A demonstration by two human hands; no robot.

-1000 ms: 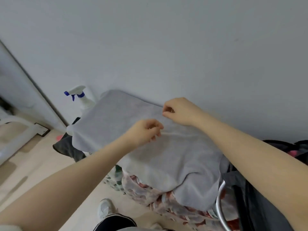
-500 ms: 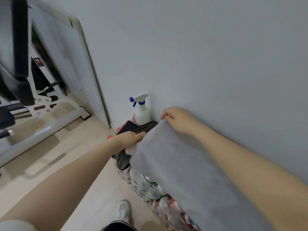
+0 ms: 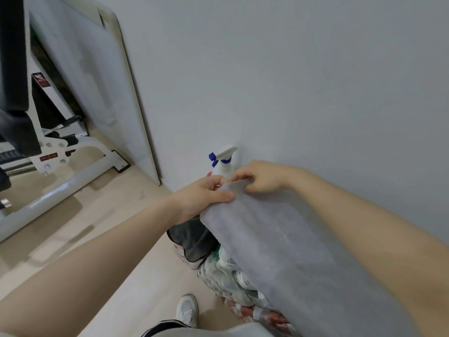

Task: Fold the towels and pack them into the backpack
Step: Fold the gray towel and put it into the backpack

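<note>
A grey towel (image 3: 286,249) lies in a long folded strip over a patterned cloth-covered surface, running from the lower right up to the wall. My left hand (image 3: 201,198) grips the towel's far left corner, thumb on top. My right hand (image 3: 261,176) pinches the far edge right beside it, close to the wall. The two hands nearly touch. The backpack is out of view.
A white spray bottle (image 3: 224,160) with a blue nozzle stands by the wall just behind my hands. A dark garment (image 3: 192,242) hangs under the towel over the patterned cloth (image 3: 233,278). White exercise equipment (image 3: 60,166) fills the left floor. My shoe (image 3: 187,310) is below.
The towel has been folded into a narrower strip. My left hand has moved from the towel's near left corner up to the far edge, meeting my right hand. The view has swung left.
</note>
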